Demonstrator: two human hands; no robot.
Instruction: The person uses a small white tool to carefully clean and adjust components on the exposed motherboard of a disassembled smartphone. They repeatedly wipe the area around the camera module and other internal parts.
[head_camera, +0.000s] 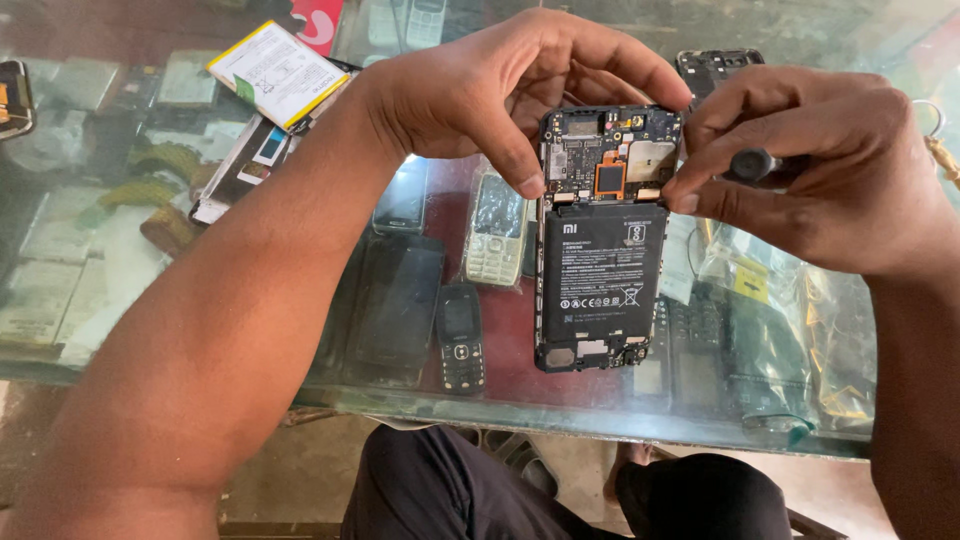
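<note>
Both hands meet over a glass counter (200, 330), sharing one opened smartphone (603, 240) with its back cover off. Left hand (500, 85) curls down from above, thumb pressed on the upper left edge of the phone and the other fingers wrapped over its top, so it grips the phone firmly. Right hand (830, 170) comes in from the other side, its fingers closed around a black-handled screwdriver (752, 165), with the thumb tip touching the phone's upper right edge beside the circuit board (610, 155). The phone hangs upright between the two hands, held clear above the counter, its long black battery (600, 270) facing the camera and filling most of the body below the board.

Under the glass lie other items. A large dark touchscreen phone (395, 305) lies left of the held one, with a pale keypad phone (494, 235) above it and a small black keypad phone (460, 340) beside it. At the upper left a flat rectangular battery pack (278, 72), white with a yellow edge and a printed label, rests tilted. To the right, clear plastic bags (790, 290) carry a small yellow sticker (751, 282).
</note>
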